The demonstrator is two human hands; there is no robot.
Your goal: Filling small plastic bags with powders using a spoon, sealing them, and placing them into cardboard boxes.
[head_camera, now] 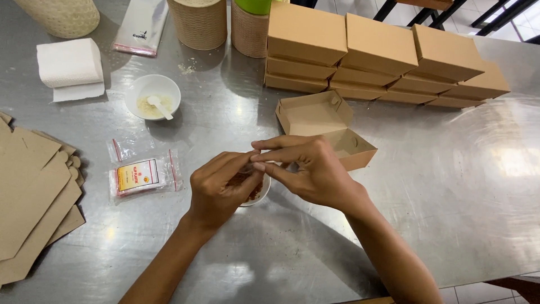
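Note:
My left hand (220,188) and my right hand (306,169) meet over a small white bowl (260,193) of reddish-brown flakes on the steel table (450,186). Their fingertips pinch a tiny clear plastic bag (247,169) holding some of the same reddish stuff; most of it is hidden by my fingers. Just behind my right hand lies an open brown cardboard box (320,121), lid flipped back and empty inside.
Stacks of closed brown boxes (382,59) line the back. A white bowl with pale powder and a spoon (152,97) sits back left, beside folded white tissue (70,67). A pack of small plastic bags (143,175) and flat cardboard blanks (31,197) lie left. Woven containers (199,22) stand behind.

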